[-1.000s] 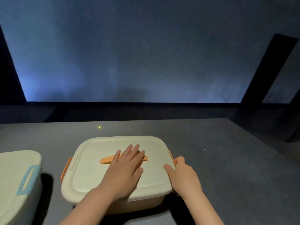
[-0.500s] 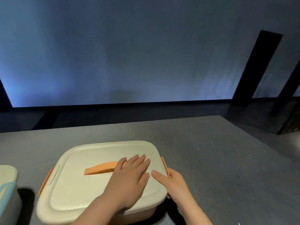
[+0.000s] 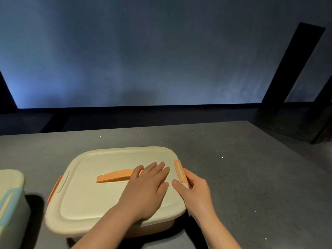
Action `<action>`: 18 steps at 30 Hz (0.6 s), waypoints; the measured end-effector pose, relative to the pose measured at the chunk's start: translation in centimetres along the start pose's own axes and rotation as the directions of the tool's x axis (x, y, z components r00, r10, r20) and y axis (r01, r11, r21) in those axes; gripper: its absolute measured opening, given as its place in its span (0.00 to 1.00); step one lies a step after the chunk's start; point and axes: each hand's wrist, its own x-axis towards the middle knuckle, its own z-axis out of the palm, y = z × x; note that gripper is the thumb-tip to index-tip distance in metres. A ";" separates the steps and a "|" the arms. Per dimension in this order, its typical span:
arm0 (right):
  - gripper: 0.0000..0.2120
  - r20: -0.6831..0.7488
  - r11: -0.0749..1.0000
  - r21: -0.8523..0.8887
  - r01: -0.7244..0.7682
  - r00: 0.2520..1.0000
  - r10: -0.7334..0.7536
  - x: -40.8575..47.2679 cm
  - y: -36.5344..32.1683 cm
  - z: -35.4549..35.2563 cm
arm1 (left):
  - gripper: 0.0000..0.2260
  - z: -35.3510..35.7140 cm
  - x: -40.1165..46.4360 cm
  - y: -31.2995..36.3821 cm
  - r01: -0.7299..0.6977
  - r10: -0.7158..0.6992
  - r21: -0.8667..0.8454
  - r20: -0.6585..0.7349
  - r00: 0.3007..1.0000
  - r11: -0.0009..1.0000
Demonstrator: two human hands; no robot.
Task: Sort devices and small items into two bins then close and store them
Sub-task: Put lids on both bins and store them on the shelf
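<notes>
Head view, main bin: a cream rectangular plastic bin with rounded corners (image 3: 100, 220) sat on the grey speckled tabletop (image 3: 242, 177), near the front edge and a bit left of centre. Lid was already on it.
Head view, lid: the cream plastic lid (image 3: 100, 198) covered the whole top, and it had a flat orange handle strip (image 3: 115, 176) lying across the middle.
Head view, latches: the orange side latch on the right (image 3: 180, 171) was flipped up and lying over the lid's edge, its slot showing. The orange latch on the left side (image 3: 54, 188) hung down along the bin's wall, so pretty sure that one wasn't up over the lid.
Head view, left hand: the left hand (image 3: 145, 187) lay flat on the lid, palm down, fingers straight and slightly spread, with the fingertips covering the right end of the handle strip. Just pressing, not gripping anything.
Head view, right hand: the right hand (image 3: 195, 191) was at the bin's right edge, thumb on the lid by the lower end of the raised latch and fingers curled behind it, so it was pinching that latch.
Head view, second bin: another cream plastic bin with a light blue latch (image 3: 8, 200) was cut off at the left border, standing beside the first one with a shadowed gap between them. Lid looked to be on, but only a corner of it was visible.
Head view, background: a dim bluish wall (image 3: 143, 60) behind the tabletop, with a dark slanted post (image 3: 294, 63) on the right.
</notes>
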 end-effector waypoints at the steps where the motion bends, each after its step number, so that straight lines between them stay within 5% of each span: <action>1: 0.12 0.005 0.997 -0.076 0.008 1.000 -0.007 0.0 -0.2 -0.1 | 0.22 0.0 0.0 -0.1 -0.001 0.001 -0.007 -0.002 1.000 1.000; 4: 0.11 0.043 0.950 -0.313 -0.009 0.999 0.024 0.2 -1.2 -0.5 | 0.20 -0.6 -0.2 0.0 0.009 -0.014 -0.080 -0.064 0.998 0.997; 8: 0.31 0.133 0.650 -0.738 0.180 0.984 -0.122 0.3 -3.1 1.9 | 0.17 -2.6 -3.2 -1.9 0.169 -0.204 -0.151 -0.260 0.944 0.974; 14: 0.26 0.581 0.475 -0.634 0.610 0.781 -0.227 0.6 -5.8 11.6 | 0.19 -5.5 -10.7 -8.9 0.507 -0.588 -0.298 -0.378 0.715 0.809; 18: 0.25 0.737 0.358 -0.567 0.742 0.651 -0.181 1.0 -5.4 15.6 | 0.23 -5.2 -12.8 -10.0 0.515 -0.681 -0.494 -0.249 0.688 0.701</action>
